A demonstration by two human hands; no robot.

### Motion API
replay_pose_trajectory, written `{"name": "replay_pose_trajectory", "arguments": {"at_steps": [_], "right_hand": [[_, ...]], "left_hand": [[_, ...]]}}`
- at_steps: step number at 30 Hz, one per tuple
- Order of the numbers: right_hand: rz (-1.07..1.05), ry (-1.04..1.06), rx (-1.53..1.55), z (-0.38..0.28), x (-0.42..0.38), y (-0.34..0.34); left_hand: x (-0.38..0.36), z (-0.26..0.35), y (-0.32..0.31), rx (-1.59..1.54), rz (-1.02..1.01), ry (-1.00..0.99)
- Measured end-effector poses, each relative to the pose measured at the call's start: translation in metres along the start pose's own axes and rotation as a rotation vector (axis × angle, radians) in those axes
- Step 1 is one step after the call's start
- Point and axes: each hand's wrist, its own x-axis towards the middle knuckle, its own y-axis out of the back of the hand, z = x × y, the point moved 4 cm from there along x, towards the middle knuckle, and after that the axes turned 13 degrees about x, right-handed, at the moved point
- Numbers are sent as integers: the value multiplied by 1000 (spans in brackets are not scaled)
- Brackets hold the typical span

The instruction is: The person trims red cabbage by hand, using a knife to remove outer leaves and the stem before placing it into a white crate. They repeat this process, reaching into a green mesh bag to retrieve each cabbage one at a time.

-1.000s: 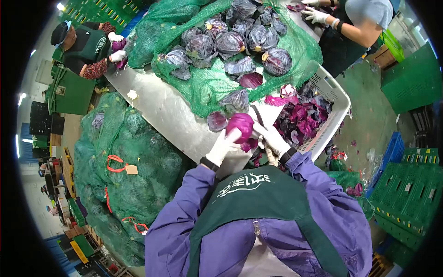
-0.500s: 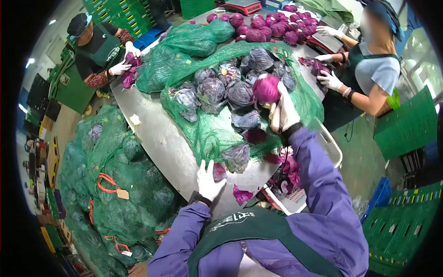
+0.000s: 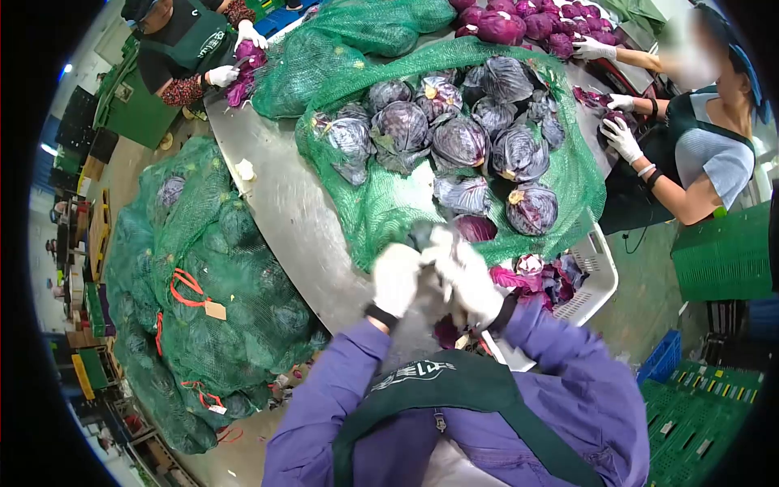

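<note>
The person in the purple jacket stands at the near edge of the steel counter [image 3: 276, 203], both white-gloved hands drawn close together just in front of the chest. The left hand [image 3: 396, 278] and the right hand [image 3: 466, 276] are smeared by motion; they seem to close around something dark between them, probably a red cabbage, but I cannot tell whether the fingers are spread or pinching, nor which way that thing points or where its long axis lies. Just beyond the hands, an open green net [image 3: 389, 203] holds a heap of untrimmed cabbages [image 3: 458, 142], about 10 by my count, with dull outer leaves on. To the right, touching the counter's edge, a white crate [image 3: 596, 280] holds loose purple leaves [image 3: 544, 280]. At the far end a pile of cleaned, bright purple heads [image 3: 519, 20] sits near a co-worker's gloved hands [image 3: 621, 134]. Another co-worker [image 3: 191, 49] handles a cabbage at the far left. Full net sacks [image 3: 219, 292] wait on the floor, so I judge most of the work remains.
</note>
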Motion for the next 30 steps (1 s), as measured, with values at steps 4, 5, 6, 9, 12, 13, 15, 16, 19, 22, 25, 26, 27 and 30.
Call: {"name": "replay_pose_trajectory", "arguments": {"at_steps": [4,5,6,9,12,13,15,16,19,22,25,26,27,30], "right_hand": [[-184,-224,-211,86,-71,-10],[-230,-227,-307,101,-69,-7],[-224,-221,-301,112,-63,4],[285,-18,-272,117,-47,70],[800,227,0,63,-81,147],[850,345,-670,39,-106,165],[1042,419,-771,26,-158,188],[1178,375,-175,32,-183,198],[1224,250,-122,28,-215,167],[558,-10,-60,38,-180,75],[91,-195,-194,99,-154,47],[31,-100,-239,116,-146,52],[206,-59,-185,117,-142,82],[975,197,272,32,-147,107]], "left_hand": [[100,-95,33,-631,391,477],[131,-103,30,-564,383,329],[161,-100,26,-504,358,282],[234,-95,-2,-123,245,146],[270,-91,-37,203,-46,310],[275,-84,-38,237,-215,451],[272,-77,-40,239,-276,535],[268,-76,-41,225,-262,562],[256,-85,-41,74,-192,580],[232,-90,-48,-685,-229,667],[183,-59,-20,-1094,-272,731],[166,-53,-13,-1262,-307,708],[147,-43,-2,-1413,-351,700],[79,-10,33,-1803,-408,701]]}}
